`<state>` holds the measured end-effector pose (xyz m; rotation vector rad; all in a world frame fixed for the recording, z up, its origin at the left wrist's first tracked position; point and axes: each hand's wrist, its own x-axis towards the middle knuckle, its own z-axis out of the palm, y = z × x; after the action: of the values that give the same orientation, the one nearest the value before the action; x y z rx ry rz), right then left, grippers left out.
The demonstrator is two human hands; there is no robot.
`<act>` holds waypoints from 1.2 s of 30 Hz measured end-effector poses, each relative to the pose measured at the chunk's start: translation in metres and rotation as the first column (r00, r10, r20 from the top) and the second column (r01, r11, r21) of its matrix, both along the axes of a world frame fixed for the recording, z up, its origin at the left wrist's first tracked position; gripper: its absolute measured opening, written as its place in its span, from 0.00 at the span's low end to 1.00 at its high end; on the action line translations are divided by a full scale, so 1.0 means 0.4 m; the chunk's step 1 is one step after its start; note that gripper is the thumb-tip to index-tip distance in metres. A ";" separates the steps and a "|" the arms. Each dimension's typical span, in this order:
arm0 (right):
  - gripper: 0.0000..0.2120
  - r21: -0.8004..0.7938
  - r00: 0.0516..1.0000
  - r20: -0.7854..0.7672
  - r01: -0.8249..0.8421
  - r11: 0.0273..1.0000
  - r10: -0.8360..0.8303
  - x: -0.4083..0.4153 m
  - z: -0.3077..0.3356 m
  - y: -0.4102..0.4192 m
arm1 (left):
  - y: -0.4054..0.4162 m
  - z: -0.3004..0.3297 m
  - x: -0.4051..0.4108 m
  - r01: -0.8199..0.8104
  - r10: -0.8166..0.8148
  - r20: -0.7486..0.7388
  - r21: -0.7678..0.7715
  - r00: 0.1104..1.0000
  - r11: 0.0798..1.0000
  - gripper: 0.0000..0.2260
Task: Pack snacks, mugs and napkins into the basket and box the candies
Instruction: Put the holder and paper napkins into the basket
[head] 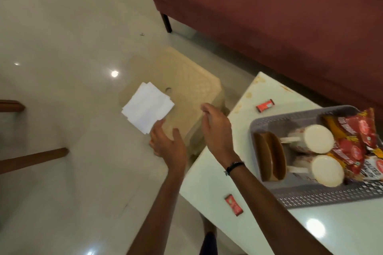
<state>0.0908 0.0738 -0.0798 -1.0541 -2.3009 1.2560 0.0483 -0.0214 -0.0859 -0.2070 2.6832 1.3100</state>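
**Over the stool: both hands spread, napkins lying askew**

Above the cream plastic stool (192, 89), both hands held apart from each other, holding nothing. Left hand (165, 143) with fingers straight and loosely spread, forefinger tip at the near corner of the napkins (148, 107); whether touching or just short, cannot tell. Right hand (215, 126) edge-on, fingers relaxed, hovering over the stool's right side, a dark beaded band at the wrist.

Napkins: a loose white stack on the stool's left part, turned diamond-wise, corners pointing toward the sofa and back toward the left hand, sheets slightly fanned, left edge overhanging the stool.

Right of the hands, on the pale tabletop (228, 192), a grey perforated basket (310, 196), long axis running away toward the sofa. Inside it: a brown holder (269, 157) along the left wall; two white mugs (317, 136) lying on their sides, side by side, rounded ends toward the camera, handles pointing left toward the holder; red and orange snack packets (356, 141) stacked at the right, one showing part of the word "SALTED", the rest too blurred to read.

Two small red candies on the bare tabletop: one (264, 106) beyond the basket, one (233, 205) near the front edge, print unreadable.

Beyond, a maroon sofa (269, 16) on a glossy pale floor (62, 47).
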 end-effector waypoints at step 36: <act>0.16 -0.555 0.998 0.057 0.056 0.830 -0.028 -0.390 -0.163 -0.025 | -0.147 -0.132 -0.344 -0.355 0.310 0.304 0.104 0.901 0.929 0.20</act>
<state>-0.0652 0.0637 -0.1451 -1.3098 -1.9585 1.9729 -0.0894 -0.0800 -0.1385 -0.8028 2.3585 1.4441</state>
